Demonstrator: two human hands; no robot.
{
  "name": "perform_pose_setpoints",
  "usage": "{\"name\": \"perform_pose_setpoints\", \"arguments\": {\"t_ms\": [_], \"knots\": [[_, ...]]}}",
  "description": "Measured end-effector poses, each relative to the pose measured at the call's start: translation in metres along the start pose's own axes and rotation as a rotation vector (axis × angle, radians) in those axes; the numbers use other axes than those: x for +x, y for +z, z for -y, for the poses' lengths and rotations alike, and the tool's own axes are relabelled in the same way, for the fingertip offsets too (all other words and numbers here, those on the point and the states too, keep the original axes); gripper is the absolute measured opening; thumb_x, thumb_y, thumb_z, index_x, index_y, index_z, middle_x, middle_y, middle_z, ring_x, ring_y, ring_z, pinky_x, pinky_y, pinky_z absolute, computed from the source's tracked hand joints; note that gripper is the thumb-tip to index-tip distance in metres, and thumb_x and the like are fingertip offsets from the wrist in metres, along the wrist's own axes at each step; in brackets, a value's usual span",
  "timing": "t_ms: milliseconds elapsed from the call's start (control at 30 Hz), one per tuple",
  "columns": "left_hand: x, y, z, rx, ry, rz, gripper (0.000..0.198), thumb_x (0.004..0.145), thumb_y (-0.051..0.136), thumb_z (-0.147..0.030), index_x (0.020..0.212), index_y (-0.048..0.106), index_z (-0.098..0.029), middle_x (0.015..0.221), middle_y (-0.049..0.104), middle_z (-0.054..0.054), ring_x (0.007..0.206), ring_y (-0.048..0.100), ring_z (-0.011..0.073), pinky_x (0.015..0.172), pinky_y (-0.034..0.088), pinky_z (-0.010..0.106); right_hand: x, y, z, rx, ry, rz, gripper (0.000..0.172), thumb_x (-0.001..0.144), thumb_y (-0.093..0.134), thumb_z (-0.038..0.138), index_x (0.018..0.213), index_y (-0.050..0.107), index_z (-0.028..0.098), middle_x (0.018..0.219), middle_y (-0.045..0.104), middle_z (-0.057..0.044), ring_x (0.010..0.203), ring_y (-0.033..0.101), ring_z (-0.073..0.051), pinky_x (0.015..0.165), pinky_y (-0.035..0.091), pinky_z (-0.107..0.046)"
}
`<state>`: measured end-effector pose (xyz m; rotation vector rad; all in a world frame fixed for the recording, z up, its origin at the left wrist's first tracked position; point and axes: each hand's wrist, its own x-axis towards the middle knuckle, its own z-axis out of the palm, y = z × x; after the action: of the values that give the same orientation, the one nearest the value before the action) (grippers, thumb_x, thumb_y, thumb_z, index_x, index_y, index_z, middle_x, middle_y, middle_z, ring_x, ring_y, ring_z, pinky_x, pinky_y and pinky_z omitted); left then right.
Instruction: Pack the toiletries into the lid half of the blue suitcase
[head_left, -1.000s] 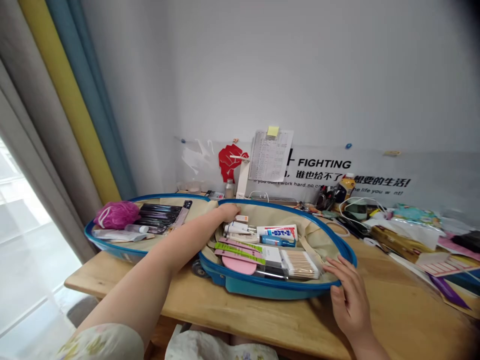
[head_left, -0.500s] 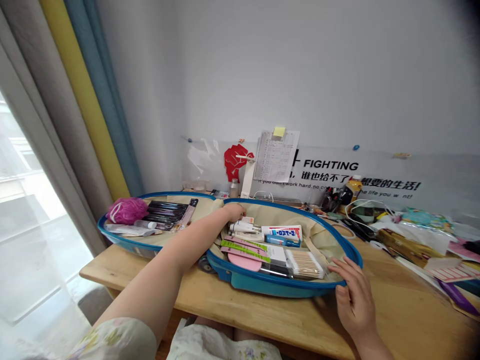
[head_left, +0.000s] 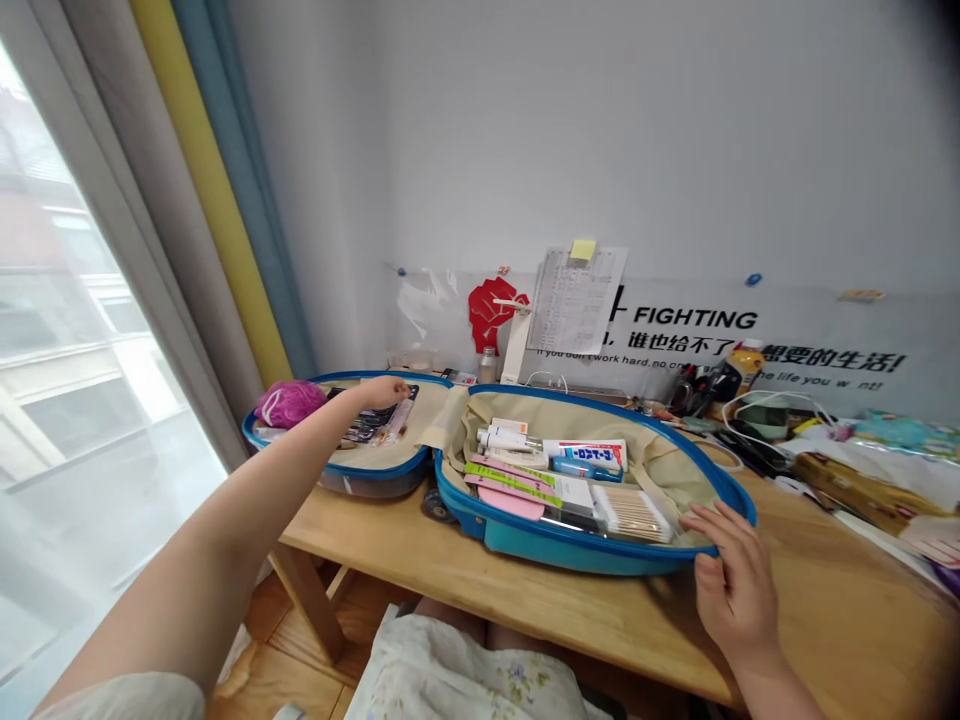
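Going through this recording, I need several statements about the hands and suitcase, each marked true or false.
1. The suitcase lies open on the table. True.
2. The right hand touches the suitcase's rim. True.
3. The left hand is over the half with the cotton swabs. False: it is over the half with the purple puff.
4. The blue bottle lies outside the suitcase. False: it lies inside.
5. A red fist design shows on the wall. True.

Grey, yellow and blue fabric curtains (head_left: 204, 170) hang at left. Against the grey wall (head_left: 637, 130), a square yellow sticky note (head_left: 583, 250) tops white printed paper sheets (head_left: 574, 302), right of a red fist print (head_left: 489, 315).
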<state>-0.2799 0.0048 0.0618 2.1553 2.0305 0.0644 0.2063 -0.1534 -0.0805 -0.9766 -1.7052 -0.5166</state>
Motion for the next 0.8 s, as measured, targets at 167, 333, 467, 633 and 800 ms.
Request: {"name": "perform_pose_setpoints", "arguments": {"t_ms": [167,333,467,633,800], "knots": [[-0.023,0.023,0.023,0.0,-0.219,0.237,0.032,0.092,0.057,-0.037,0.115,0.058,-0.015,0.109,0.063,0.007,0.091,0.063,0.0178,0.078,0.056,0.037,-0.001,0.001,-0.002,-0.004,0.003,-0.004,0.033,0.094,0.039,0.041,0.104,0.061,0.019,0.108,0.065,-0.013,0.121,0.052,-0.032,0.099,0.042,-0.054],[-0.026,0.033,0.02,-0.057,-0.304,0.297,0.034,0.094,0.052,-0.043,0.11,0.059,-0.014,0.104,0.064,0.007,0.083,0.063,0.0147,0.071,0.055,0.033,0.0,0.001,-0.002,-0.013,-0.008,-0.004,0.032,0.095,0.038,0.041,0.104,0.061,0.02,0.108,0.065,-0.013,0.121,0.053,-0.032,0.099,0.043,-0.054],[-0.024,0.037,0.016,-0.093,-0.319,0.299,0.051,0.094,0.04,-0.057,0.098,0.062,-0.011,0.104,0.065,0.012,0.075,0.064,0.015,0.06,0.053,0.027,-0.001,0.001,-0.001,-0.012,0.005,-0.003,0.033,0.095,0.038,0.042,0.104,0.061,0.02,0.107,0.065,-0.013,0.121,0.053,-0.033,0.099,0.043,-0.054],[-0.022,0.042,0.005,-0.087,-0.305,0.299,0.045,0.092,0.049,-0.054,0.1,0.062,-0.011,0.098,0.066,0.01,0.077,0.063,0.0151,0.064,0.054,0.029,-0.001,0.001,-0.001,-0.007,0.008,-0.003,0.033,0.095,0.039,0.042,0.106,0.061,0.02,0.108,0.065,-0.012,0.122,0.053,-0.032,0.1,0.042,-0.054],[-0.024,0.045,-0.016,-0.077,-0.261,0.281,0.035,0.092,0.056,-0.039,0.118,0.057,-0.015,0.113,0.062,0.008,0.094,0.062,0.0183,0.079,0.055,0.038,0.0,0.0,0.0,-0.017,-0.005,0.013,0.032,0.095,0.038,0.04,0.107,0.06,0.02,0.109,0.065,-0.013,0.122,0.052,-0.032,0.099,0.042,-0.054]]}}
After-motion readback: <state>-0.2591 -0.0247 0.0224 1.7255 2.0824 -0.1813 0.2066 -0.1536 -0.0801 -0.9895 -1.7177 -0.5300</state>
